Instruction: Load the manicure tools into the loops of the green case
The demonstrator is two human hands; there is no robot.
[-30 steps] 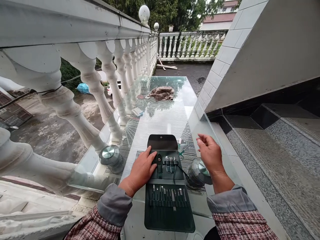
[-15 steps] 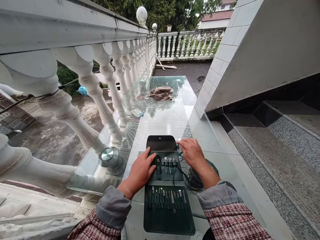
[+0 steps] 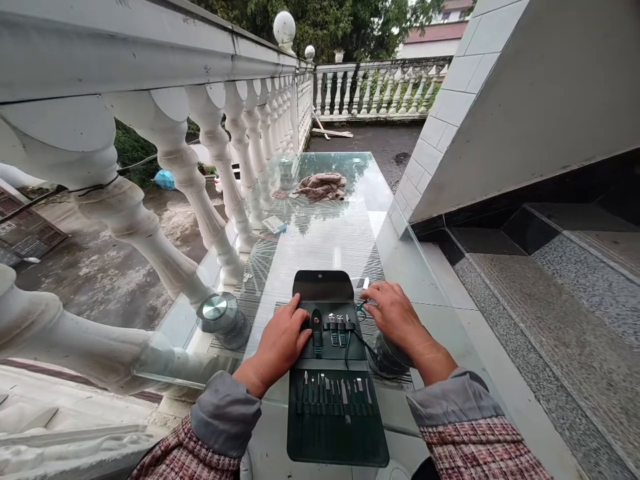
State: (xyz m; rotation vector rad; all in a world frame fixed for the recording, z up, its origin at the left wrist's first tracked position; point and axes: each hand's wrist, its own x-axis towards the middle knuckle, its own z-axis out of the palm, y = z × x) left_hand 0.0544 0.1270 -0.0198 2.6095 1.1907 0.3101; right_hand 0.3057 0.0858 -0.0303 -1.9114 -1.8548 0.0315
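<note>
2 hands now meet at the case (image 3: 336,413) on the table (image 3: 325,233). Left hand (image 3: 280,343) lies flat and open on its 9 o'clock edge. Right hand (image 3: 395,313) has dropped from mid-air to 3 o'clock, fingers curled over a small tool (image 3: 366,283); whether they grip it is unclear.

The bare left grip (image 3: 280,343) and right grip (image 3: 397,315) come out of plain grey cuffs (image 3: 225,419), with red-and-white checked outer sleeves (image 3: 480,453) bunched behind them.

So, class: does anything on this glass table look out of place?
Yes: a crumpled brown cloth lies heaped at the far end, and a thin black cord strays off the open dark tool case near the right hand.
</note>
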